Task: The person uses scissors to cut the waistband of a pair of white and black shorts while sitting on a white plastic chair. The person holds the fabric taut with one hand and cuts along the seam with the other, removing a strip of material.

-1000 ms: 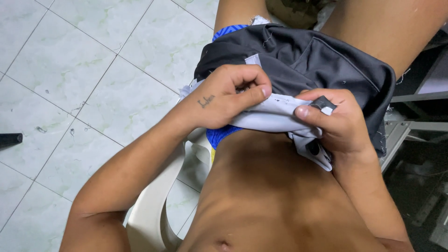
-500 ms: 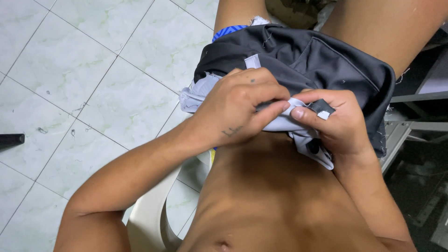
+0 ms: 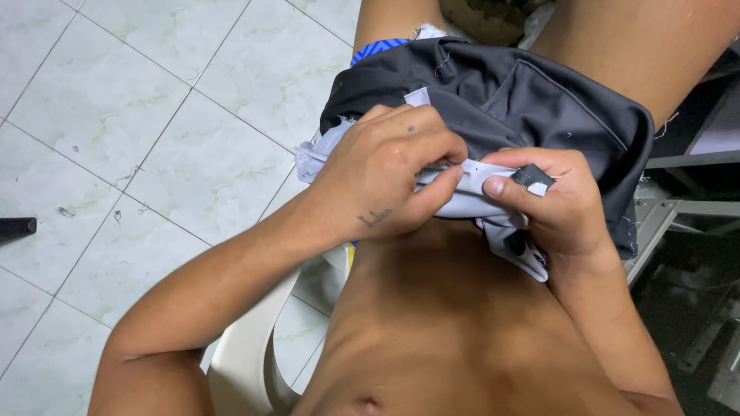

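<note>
My left hand (image 3: 385, 181) is clenched over a fold of pale lining (image 3: 462, 202), fingers curled down onto it. My right hand (image 3: 559, 204) pinches the same lining, thumb pressing its edge beside a small dark tab (image 3: 532, 177). The lining sticks out from the dark garment (image 3: 524, 100) draped across my lap, above the tiled floor (image 3: 139, 131) and white chair (image 3: 247, 354).

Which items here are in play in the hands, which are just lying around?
In hand:
left hand and right hand pinching the pale grey fabric strip
dark grey garment on the lap

Lying about:
white plastic chair
black object on tiled floor
</note>
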